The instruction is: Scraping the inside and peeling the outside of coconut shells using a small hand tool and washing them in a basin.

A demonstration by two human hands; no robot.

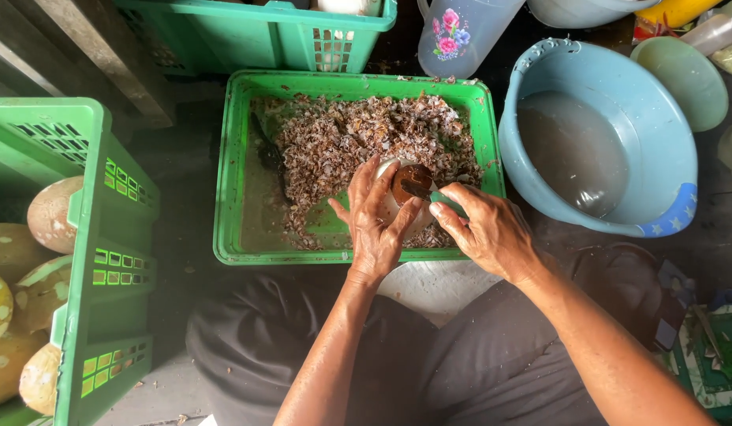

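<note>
- A blue plastic basin (618,87) with cloudy water stands right of the tray.
- A pale green bowl (685,79) sits just beside the basin's far rim.
- A translucent jug (461,31) with a flower print stands behind the tray.
- A green crate (98,260) at the left holds husked coconuts (19,252).
- Another green crate (263,31) stands at the top.

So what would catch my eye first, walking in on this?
Probably the two hands at the centre: the left hand cups a pale, partly peeled coconut while the right hand works a green-handled peeler against its brown patch. Beneath them a green tray holds a heap of brown shavings. To the right stands a blue basin of cloudy water, and at the far left a green crate of coconuts.
</note>
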